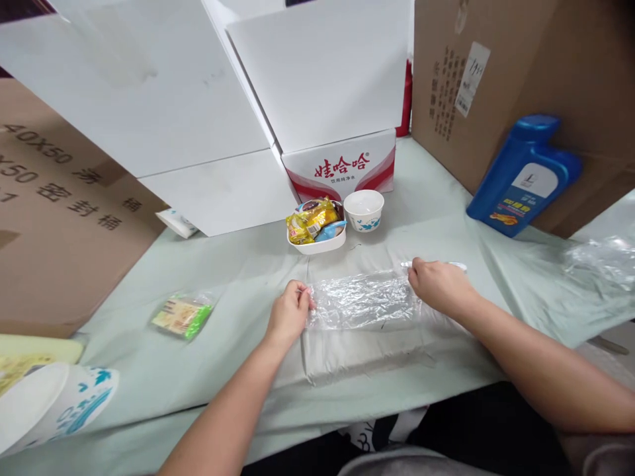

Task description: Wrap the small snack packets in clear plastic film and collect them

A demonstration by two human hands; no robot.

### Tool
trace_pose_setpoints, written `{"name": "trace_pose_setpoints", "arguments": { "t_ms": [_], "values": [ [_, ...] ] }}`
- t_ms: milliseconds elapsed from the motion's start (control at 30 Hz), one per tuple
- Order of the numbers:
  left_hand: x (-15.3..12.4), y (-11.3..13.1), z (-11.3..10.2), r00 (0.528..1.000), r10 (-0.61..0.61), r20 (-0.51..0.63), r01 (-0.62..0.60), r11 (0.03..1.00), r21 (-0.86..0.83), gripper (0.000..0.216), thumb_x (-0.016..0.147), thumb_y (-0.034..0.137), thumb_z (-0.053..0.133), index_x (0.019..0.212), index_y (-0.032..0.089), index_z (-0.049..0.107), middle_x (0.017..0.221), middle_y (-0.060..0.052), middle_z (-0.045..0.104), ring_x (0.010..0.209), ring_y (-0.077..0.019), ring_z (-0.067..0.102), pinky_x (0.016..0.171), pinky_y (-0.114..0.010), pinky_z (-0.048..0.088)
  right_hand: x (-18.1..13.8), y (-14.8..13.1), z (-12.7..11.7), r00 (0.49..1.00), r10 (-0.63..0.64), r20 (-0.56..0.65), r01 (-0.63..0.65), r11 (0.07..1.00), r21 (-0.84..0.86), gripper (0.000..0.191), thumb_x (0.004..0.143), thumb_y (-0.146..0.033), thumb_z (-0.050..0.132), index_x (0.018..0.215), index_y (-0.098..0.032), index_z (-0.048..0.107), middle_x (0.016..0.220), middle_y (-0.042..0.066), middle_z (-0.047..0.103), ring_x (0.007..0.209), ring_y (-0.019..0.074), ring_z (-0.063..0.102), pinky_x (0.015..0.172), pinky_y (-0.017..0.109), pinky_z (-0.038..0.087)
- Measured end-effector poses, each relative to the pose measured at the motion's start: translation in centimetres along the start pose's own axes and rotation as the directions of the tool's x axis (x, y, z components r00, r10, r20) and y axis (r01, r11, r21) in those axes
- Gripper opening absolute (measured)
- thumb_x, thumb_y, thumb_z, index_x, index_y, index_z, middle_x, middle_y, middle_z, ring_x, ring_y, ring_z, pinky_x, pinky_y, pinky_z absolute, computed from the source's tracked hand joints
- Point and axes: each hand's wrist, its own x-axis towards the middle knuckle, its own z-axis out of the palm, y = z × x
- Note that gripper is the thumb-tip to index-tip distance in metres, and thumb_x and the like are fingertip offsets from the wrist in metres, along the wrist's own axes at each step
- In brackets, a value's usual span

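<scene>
A sheet of clear plastic film [364, 303] lies stretched, crinkled and shiny, between my two hands over the cloth. At its left edge my left hand [289, 309] is closed, pinching the film between thumb and fingers. My right hand [439, 284] is closed at the film's right end. A slim pale object [459, 266] shows on both sides of the right fist; its middle is hidden, and whether the fist grips it I cannot tell. Beyond the film stand a white oval tub [317, 248] with wrapped snacks [315, 221] and a white paper bowl [366, 215].
A green cloth [248, 258] covers the table. White boxes [337, 165] stand at the back, with brown cartons [54, 218] left and right. A blue bottle [526, 178] leans at right. A snack packet [182, 316] and a large paper tub [74, 403] are at left.
</scene>
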Motion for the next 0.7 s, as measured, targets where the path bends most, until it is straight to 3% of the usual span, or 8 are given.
{"name": "trace_pose_setpoints", "arguments": {
  "t_ms": [200,367,500,600,700],
  "values": [
    [-0.1,0.5,0.6,0.999,0.032,0.016,-0.034,0.983,0.181,0.009,0.088,0.031,0.048,0.082,0.024,0.05,0.064,0.002,0.066,0.06,-0.018,0.062,0.059,-0.026,0.038,0.3,0.9,0.2,0.995,0.015,0.1,-0.011,0.999,-0.036,0.025,0.092,-0.021,0.042,0.093,-0.013,0.066,0.088,0.019,0.071,0.085,0.0306,0.069,0.066,0.035,0.048],
    [-0.1,0.9,0.9,0.999,0.045,-0.022,-0.035,0.939,0.342,0.012,0.092,0.031,0.045,0.089,0.023,0.054,0.066,0.001,0.066,0.062,-0.0192,0.062,0.057,-0.025,0.034,0.7,0.8,1.2,0.999,0.032,0.042,-0.03,0.999,-0.039,0.028,0.094,-0.02,0.04,0.099,-0.009,0.066,0.088,0.021,0.07,0.083,0.031,0.07,0.067,0.037,0.049],
    [0.0,1.2,1.3,0.997,0.058,-0.058,-0.021,0.869,0.494,0.017,0.094,0.033,0.042,0.092,0.023,0.056,0.063,-0.001,0.063,0.06,-0.0212,0.061,0.054,-0.027,0.028,1.2,0.6,1.7,0.998,0.01,0.061,-0.008,0.999,-0.041,0.03,0.094,-0.021,0.039,0.101,-0.008,0.065,0.092,0.023,0.071,0.085,0.03,0.07,0.068,0.036,0.05],
    [0.1,1.2,1.0,0.998,0.034,-0.061,-0.001,0.876,0.481,0.016,0.093,0.036,0.045,0.092,0.023,0.055,0.064,-0.001,0.063,0.062,-0.0219,0.061,0.054,-0.027,0.027,1.4,0.5,1.9,0.998,0.014,0.06,-0.011,0.999,-0.039,0.032,0.096,-0.022,0.038,0.102,-0.007,0.065,0.093,0.024,0.071,0.086,0.0307,0.07,0.07,0.037,0.05],
    [0.5,0.7,-0.4,0.998,-0.004,-0.061,0.024,0.941,0.337,0.019,0.092,0.041,0.046,0.089,0.024,0.053,0.065,0.0,0.064,0.065,-0.021,0.062,0.057,-0.026,0.032,0.9,0.6,1.7,0.999,0.001,0.039,0.0,1.0,-0.029,0.035,0.098,-0.024,0.035,0.101,-0.006,0.065,0.092,0.025,0.071,0.085,0.0316,0.07,0.07,0.038,0.05]
  ]
}}
